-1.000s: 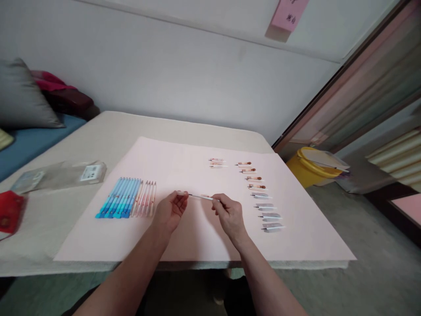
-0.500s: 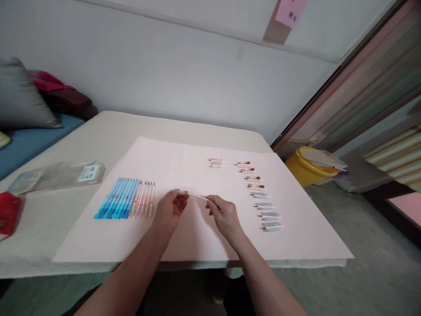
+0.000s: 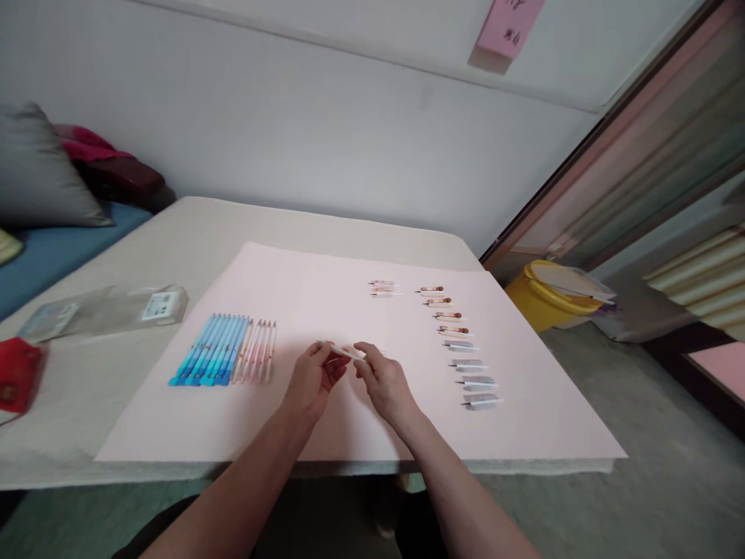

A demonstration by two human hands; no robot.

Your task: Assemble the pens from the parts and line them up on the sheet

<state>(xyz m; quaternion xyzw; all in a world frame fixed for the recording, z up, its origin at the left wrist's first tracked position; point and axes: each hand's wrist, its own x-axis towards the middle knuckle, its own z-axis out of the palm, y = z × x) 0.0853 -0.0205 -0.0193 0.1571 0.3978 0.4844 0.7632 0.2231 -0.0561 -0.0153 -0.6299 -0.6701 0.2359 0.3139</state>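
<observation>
Above the pink sheet, a slim whitish pen (image 3: 348, 353) lies slantwise between my two hands. My left hand (image 3: 310, 382) is closed on its left end, thumb and index finger pinching. My right hand (image 3: 385, 382) has its fingertips closed at the other end. The pen's finer details are too small to make out. To the left lie a row of blue pens (image 3: 210, 349) and several pale pink pens (image 3: 254, 352). On the right are brown-ended pen parts with thin refills (image 3: 449, 316) and grey pen parts (image 3: 480, 381). Small pink pen parts (image 3: 382, 287) lie farther back.
The pink sheet (image 3: 303, 287) covers much of the pale table (image 3: 326, 220). A clear plastic bag (image 3: 125, 310) and a red object (image 3: 20, 375) are at the left. A wall (image 3: 326, 132) stands behind, and a yellow bucket (image 3: 527, 299) is beyond the right edge.
My hands have drawn closer together. The thin white rod that stretched between them shows less of its length, and the piece between them now looks thicker.
</observation>
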